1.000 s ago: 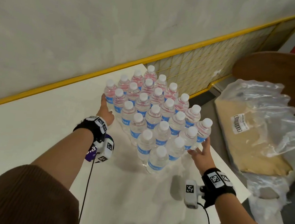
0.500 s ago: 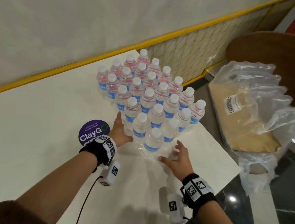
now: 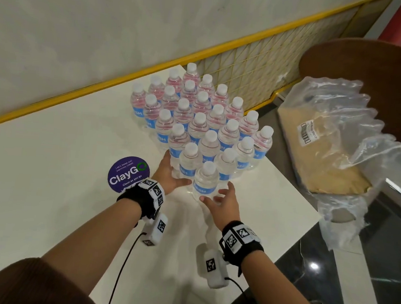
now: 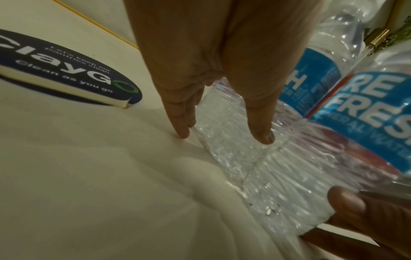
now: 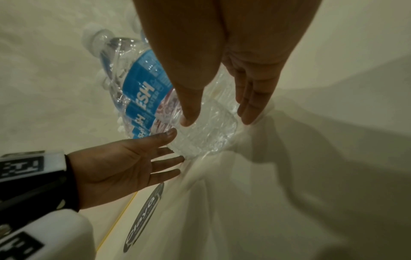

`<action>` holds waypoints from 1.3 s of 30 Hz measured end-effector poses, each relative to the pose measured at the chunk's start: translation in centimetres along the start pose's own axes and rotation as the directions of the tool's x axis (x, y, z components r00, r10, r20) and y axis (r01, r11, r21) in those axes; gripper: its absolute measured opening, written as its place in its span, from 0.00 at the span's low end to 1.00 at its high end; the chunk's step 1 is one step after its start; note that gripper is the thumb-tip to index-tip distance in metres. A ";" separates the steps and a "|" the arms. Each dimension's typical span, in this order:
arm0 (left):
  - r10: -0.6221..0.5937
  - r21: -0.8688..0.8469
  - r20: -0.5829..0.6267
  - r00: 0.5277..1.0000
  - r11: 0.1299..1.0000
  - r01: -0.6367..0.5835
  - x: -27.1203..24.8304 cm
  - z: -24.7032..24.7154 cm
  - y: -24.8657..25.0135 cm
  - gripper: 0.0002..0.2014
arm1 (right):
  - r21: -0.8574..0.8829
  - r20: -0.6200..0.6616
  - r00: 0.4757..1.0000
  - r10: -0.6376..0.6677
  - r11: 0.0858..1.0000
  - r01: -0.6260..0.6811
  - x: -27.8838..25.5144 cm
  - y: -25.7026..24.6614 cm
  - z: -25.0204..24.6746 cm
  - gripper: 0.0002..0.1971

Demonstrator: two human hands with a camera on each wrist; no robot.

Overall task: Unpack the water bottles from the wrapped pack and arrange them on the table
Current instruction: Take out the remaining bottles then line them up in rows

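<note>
On the white table [image 3: 46, 187], seen from my head, the bottles [image 3: 199, 125] stand upright in a tight block near the far corner, caps up, and both my forearms reach toward its near point. My left hand [image 3: 168, 175] lies flat against the near-left side of the block, fingers straight and together, thumb stretched toward the front bottle [image 3: 205, 181]. My right hand [image 3: 223, 200] sits at the foot of that bottle, fingers spread and relaxed, gripping nothing. A round purple sticker [image 3: 129, 174] lies on the table just left of my left wrist, and off the table's right edge the loose plastic wrap [image 3: 352, 121] lies over a tan tray [image 3: 324, 162], well apart from the block. From the left wrist, what the head view hides comes clear: my left fingers [image 4: 177, 112] point down with their tips on the table beside a bottle's base, my thumb rests on the ribbed plastic, and a right fingertip [image 4: 347, 200] touches the front bottle's lower wall. From the right wrist, my right thumb [image 5: 189, 105] and fingers bracket the front bottle's [image 5: 169, 105] base, straight and parted, while my left palm [image 5: 106, 168] faces up open, its fingertips touching the same base from the other side.
</note>
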State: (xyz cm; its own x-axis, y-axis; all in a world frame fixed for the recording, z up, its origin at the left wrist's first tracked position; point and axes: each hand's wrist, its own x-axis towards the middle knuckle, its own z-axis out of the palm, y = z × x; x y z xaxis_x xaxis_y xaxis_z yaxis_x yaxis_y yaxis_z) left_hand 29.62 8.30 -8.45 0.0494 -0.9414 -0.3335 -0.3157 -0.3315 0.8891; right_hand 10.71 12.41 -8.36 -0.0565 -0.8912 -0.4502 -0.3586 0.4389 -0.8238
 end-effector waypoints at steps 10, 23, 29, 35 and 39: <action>-0.015 -0.005 -0.037 0.999 1.000 0.015 -0.4 0.5 -0.5 0.56 | 0.045 -0.004 1.000 0.010 0.999 -0.009 0.3 0.3 -0.1 0.51; 0.031 0.167 -0.018 0.999 0.986 -0.027 -2.9 2.9 -2.2 0.71 | 0.087 -0.134 0.991 0.010 0.996 0.002 2.7 0.8 -3.0 0.47; 0.096 0.158 -0.089 0.991 0.984 -0.081 -2.6 3.9 -1.4 0.68 | 0.086 -0.173 0.978 -0.113 0.988 0.129 5.9 -0.8 -6.4 0.50; 0.080 0.183 -0.089 0.993 0.981 -0.063 -2.4 3.7 -1.9 0.68 | 0.115 -0.144 0.970 -0.194 0.971 0.211 6.6 -0.9 -6.2 0.50; 0.054 0.201 -0.076 0.996 0.979 -0.038 -2.5 3.7 -2.0 0.67 | 0.151 -0.152 0.972 -0.181 0.967 0.204 6.2 -0.9 -6.0 0.48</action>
State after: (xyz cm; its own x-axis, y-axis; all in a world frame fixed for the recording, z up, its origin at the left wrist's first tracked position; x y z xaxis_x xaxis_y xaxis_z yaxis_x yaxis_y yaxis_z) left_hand 26.59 11.55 -10.56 0.1040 -0.9598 -0.2605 -0.5016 -0.2768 0.8196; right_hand 5.08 5.77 -8.36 -0.1318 -0.9629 -0.2354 -0.2172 0.2598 -0.9409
